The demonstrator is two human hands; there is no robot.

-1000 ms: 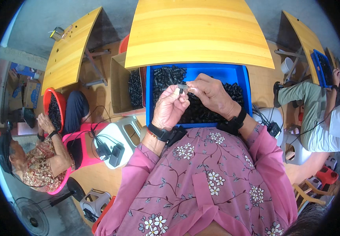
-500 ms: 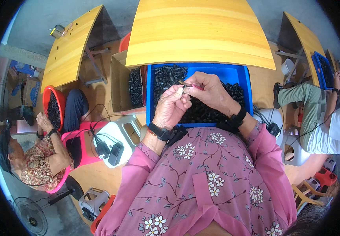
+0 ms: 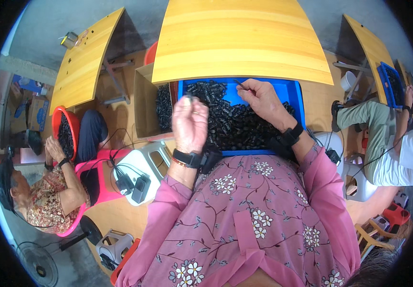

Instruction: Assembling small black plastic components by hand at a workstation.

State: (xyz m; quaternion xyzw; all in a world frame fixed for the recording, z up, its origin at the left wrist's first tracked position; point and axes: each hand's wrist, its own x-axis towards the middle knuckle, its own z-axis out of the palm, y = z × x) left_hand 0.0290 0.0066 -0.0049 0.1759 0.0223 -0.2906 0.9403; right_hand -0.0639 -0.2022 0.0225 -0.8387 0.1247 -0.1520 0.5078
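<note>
My left hand [image 3: 189,122] is raised over the left edge of the blue tray [image 3: 299,115], slightly blurred. Its fingers are pinched around a small black piece [image 3: 189,97], of which only a bit shows at the fingertips. To the right, my right hand [image 3: 264,101] is closed on a thin dark blade-like tool [image 3: 240,85], its tip pointing to the upper left; the handle is hidden in the fingers. Beneath both hands, the tray holds a heap of small black plastic parts [image 3: 244,126]. The two hands are apart.
A yellow wooden table [image 3: 244,38] overhangs the tray's far edge. Left of the tray stands a cardboard box [image 3: 145,105] with more black parts. A white stool [image 3: 142,167] carries chargers and cables. Co-workers sit at either side, one beside a red basin [image 3: 74,122].
My hands have separated: the left moved left toward the box with its small piece, the right moved slightly up and right with the tool. Before, they met over the tray.
</note>
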